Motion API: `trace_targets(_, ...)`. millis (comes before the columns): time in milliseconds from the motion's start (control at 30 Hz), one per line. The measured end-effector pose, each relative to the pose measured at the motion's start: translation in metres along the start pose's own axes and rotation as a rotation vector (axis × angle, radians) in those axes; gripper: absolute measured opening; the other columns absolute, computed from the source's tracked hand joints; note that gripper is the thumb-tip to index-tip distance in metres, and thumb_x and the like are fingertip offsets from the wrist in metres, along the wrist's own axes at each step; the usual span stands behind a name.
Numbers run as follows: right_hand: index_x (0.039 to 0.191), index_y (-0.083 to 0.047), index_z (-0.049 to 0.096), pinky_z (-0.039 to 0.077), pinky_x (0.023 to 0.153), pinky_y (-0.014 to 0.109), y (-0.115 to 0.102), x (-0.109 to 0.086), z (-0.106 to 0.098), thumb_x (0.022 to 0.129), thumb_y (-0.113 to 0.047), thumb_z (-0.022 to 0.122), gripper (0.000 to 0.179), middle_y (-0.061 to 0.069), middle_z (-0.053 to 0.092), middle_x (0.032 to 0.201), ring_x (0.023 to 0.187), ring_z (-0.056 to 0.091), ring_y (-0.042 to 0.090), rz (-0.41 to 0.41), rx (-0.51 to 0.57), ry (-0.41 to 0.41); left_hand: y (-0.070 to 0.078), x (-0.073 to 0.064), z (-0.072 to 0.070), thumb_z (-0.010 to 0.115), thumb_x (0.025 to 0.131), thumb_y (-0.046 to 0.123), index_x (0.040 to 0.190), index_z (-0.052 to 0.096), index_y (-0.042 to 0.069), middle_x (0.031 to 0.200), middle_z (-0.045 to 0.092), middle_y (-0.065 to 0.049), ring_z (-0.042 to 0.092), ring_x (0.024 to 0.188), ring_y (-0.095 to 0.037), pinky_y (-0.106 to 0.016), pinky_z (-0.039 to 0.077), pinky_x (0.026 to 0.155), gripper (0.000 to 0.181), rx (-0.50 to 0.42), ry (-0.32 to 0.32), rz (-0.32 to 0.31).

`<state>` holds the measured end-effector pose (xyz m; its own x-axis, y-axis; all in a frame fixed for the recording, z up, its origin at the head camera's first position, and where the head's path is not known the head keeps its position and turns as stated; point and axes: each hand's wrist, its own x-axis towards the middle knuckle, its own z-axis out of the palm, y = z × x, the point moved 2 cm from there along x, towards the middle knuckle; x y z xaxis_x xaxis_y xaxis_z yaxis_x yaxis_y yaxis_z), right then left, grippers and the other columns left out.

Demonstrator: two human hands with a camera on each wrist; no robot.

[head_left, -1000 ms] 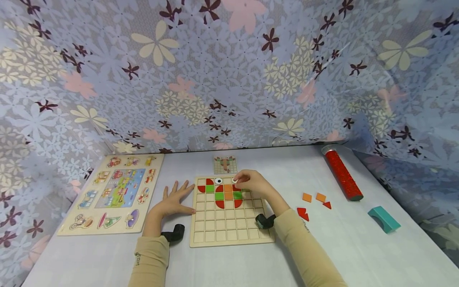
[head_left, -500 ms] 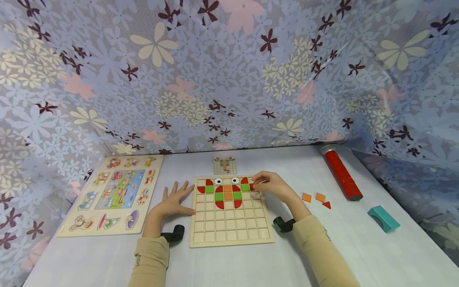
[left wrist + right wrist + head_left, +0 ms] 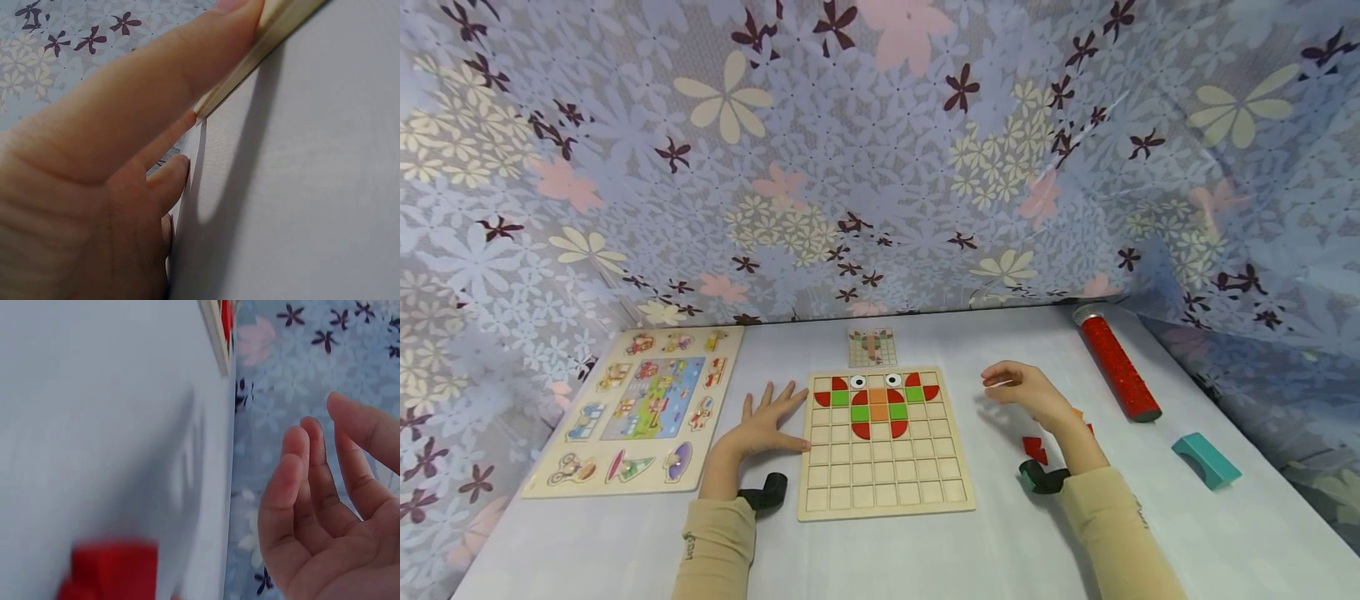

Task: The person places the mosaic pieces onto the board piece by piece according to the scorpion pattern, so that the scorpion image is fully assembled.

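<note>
A wooden grid board [image 3: 886, 475] lies mid-table, its upper rows filled with red, green and orange pieces and two eye pieces [image 3: 892, 381]. My left hand [image 3: 763, 423] is spread at the board's left side, thumb and index finger touching its edge; the left wrist view shows the thumb [image 3: 144, 94] against that edge. To the right of the board my right hand [image 3: 1030, 393] hovers above the table, fingers loosely bent, holding nothing. Red pieces [image 3: 1034, 449] lie below it, blurred in the right wrist view. Orange pieces are mostly hidden behind the right forearm.
A small pattern card [image 3: 872, 347] lies behind the board. At left is a peg puzzle board [image 3: 651, 396] with vehicle and toy pictures. A red glittery tube [image 3: 1120, 368] and a teal arch block [image 3: 1206, 460] are at right. A floral cloth hangs behind the table.
My right hand has set an eye piece, then a red piece at the grid's upper right, let go, and moved right off the board. The left hand stays put.
</note>
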<state>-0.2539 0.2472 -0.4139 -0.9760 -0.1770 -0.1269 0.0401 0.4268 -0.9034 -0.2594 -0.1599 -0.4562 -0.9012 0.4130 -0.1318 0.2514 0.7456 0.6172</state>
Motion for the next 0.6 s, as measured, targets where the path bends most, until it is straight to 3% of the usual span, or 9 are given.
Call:
trace_targets(167,0.121,0.004,0.051,0.044,0.083,0.050,0.011,-0.008,-0.015,0.089,-0.011,0.058,0.036,0.024,0.053,0.122,0.102,0.053,0.030,0.081,-0.042,0.025,-0.001,0.000,0.000,0.078,0.069,0.038,0.145,0.029,0.008,0.153,0.010,-0.018,-0.009,0.137,-0.044,-0.060,-0.018,0.104,0.096,0.007,-0.002,-0.004)
trace_targets(300,0.119,0.006,0.052,0.051,0.078,0.038,0.018,-0.013,-0.025,0.087,-0.005,0.057,0.034,0.026,0.053,0.120,0.101,0.054,0.032,0.088,-0.106,0.060,0.000,0.000,0.001,0.078,0.069,0.038,0.145,0.029,0.009,0.153,0.010,-0.017,-0.009,0.138,-0.044,-0.060,-0.018,0.104,0.095,0.007,-0.001,-0.009)
trace_targets(433,0.116,0.008,0.053,0.053,0.071,0.031,0.023,-0.018,-0.032,0.081,0.003,0.058,0.035,0.028,0.054,0.116,0.097,0.054,0.033,0.101,-0.156,0.075,0.001,0.000,0.001,0.078,0.069,0.038,0.145,0.029,0.008,0.153,0.011,-0.018,-0.009,0.137,-0.044,-0.060,-0.017,0.104,0.095,0.010,0.002,-0.007)
trace_targets(600,0.109,0.009,0.057,0.049,0.067,0.032,0.031,-0.019,-0.036,0.072,0.011,0.060,0.037,0.026,0.055,0.108,0.091,0.052,0.032,0.120,-0.261,0.041,0.000,-0.001,0.000,0.078,0.068,0.038,0.145,0.029,0.007,0.152,0.011,-0.019,-0.008,0.137,-0.045,-0.061,-0.017,0.104,0.096,0.004,0.003,0.005)
